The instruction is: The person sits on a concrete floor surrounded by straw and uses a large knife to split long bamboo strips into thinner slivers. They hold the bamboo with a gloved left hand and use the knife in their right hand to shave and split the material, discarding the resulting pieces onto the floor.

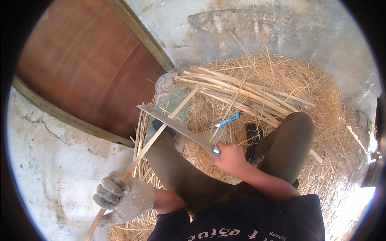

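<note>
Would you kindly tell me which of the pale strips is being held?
The long strip in the gloved left hand, crossing the knife blade; the other strips lie loose, in no hand.

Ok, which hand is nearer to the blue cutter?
Right: the right hand, gripping the knife, is just below the blue cutter in view; the left hand is farther, lower left.

Open room over left leg [187, 174]; knife [181, 128] across strip [146, 148] ahead.
</note>
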Demonstrator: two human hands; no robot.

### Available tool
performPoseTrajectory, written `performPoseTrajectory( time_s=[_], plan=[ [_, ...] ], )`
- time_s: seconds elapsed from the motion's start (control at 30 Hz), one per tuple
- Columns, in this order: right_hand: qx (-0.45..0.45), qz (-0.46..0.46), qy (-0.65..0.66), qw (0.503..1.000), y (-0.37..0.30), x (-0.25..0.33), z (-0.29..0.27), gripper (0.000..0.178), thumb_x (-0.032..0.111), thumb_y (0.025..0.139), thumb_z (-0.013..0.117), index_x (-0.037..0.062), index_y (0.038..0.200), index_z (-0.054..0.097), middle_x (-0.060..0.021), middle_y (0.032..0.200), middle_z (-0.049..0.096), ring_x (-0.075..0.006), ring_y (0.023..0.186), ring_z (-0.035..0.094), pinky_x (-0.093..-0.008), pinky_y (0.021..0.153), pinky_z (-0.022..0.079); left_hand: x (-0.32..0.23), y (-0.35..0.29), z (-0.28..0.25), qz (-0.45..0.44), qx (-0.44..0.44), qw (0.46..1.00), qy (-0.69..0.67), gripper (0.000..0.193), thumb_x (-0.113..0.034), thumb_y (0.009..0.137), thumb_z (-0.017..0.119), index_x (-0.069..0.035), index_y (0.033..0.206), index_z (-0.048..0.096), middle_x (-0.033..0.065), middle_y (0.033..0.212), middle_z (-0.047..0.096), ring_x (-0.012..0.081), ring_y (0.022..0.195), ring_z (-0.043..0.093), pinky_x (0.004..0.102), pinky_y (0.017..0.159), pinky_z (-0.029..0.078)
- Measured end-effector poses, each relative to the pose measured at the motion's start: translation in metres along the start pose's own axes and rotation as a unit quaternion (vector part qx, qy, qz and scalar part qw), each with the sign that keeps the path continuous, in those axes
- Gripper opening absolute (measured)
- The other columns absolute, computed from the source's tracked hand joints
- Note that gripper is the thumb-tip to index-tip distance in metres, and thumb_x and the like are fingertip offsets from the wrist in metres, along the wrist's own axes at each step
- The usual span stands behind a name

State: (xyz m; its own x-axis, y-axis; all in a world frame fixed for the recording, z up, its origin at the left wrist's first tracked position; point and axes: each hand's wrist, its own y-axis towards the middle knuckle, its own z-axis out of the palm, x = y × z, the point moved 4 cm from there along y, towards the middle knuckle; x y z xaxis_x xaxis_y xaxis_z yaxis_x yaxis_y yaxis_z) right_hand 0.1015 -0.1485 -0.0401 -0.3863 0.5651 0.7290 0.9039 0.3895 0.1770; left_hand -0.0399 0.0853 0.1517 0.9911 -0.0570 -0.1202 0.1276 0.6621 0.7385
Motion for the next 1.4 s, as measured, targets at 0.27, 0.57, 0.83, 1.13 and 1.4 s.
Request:
performPoseTrajectory(
  time_s=[0.27, 0.57, 0.83, 1.13, 1.4],
  plan=[
    [-0.046, -0.002, -0.08, 0.996, 0.024, -0.011, -0.011, 0.026, 0.03, 0.083, 0.072, 0.0059, 0.091, 0.07, -0.0147, 0.065, 0.068, -0.0363, 0.06, 0.07, -0.0485, 0.059, 0.058, 0.002, 0.014, 0.007, -0.003, -0.017, 0.999, -0.029, 0.068, -0.078, 0.096, 0.044, -0.019, 0.065, 0.034, -0.0028, 0.059, 0.031, 0.0147, 0.056, 0.031, 0.0318, 0.053, 0.027],
    [-0.016, -0.039, -0.077, 0.996, 0.011, 0.001, -0.019, 0.023, 0.029, 0.081, 0.073, 0.0072, 0.087, 0.069, -0.0155, 0.067, 0.068, -0.0356, 0.062, 0.07, -0.0496, 0.062, 0.058, 0.001, 0.022, -0.005, -0.025, -0.012, 0.997, -0.065, 0.063, -0.071, 0.1, 0.046, -0.018, 0.066, 0.038, -0.0037, 0.059, 0.031, 0.0122, 0.053, 0.033, 0.0281, 0.046, 0.029],
    [-0.05, 0.053, -0.097, 0.993, 0.03, -0.021, -0.016, 0.024, 0.028, 0.079, 0.074, 0.006, 0.088, 0.069, -0.0198, 0.069, 0.068, -0.0402, 0.067, 0.07, -0.0514, 0.066, 0.057, -0.021, 0.029, 0.006, 0.0, 0.041, 0.998, -0.038, 0.058, -0.064, 0.102, 0.046, -0.018, 0.068, 0.036, -0.0039, 0.059, 0.028, 0.0118, 0.053, 0.029, 0.0291, 0.051, 0.024],
    [-0.151, 0.048, -0.075, 0.985, 0.1, -0.027, -0.111, 0.025, 0.025, 0.086, 0.068, 0.0, 0.086, 0.07, -0.0241, 0.072, 0.067, -0.0428, 0.07, 0.069, -0.0487, 0.067, 0.056, -0.034, 0.057, 0.041, 0.031, 0.028, 0.986, -0.16, 0.059, -0.065, 0.098, 0.047, -0.018, 0.063, 0.037, -0.0035, 0.054, 0.034, 0.012, 0.047, 0.033, 0.0295, 0.045, 0.028],
    [-0.1, -0.152, -0.18, 0.967, 0.127, 0.011, -0.154, 0.019, 0.02, 0.088, 0.066, 0.0021, 0.09, 0.072, -0.0203, 0.071, 0.069, -0.0399, 0.067, 0.069, -0.0474, 0.064, 0.055, -0.035, 0.049, 0.033, 0.052, 0.002, 0.987, -0.154, 0.059, -0.062, 0.101, 0.045, -0.017, 0.064, 0.038, -0.0024, 0.056, 0.035, 0.0116, 0.047, 0.035, 0.0282, 0.044, 0.028]
  ],
)
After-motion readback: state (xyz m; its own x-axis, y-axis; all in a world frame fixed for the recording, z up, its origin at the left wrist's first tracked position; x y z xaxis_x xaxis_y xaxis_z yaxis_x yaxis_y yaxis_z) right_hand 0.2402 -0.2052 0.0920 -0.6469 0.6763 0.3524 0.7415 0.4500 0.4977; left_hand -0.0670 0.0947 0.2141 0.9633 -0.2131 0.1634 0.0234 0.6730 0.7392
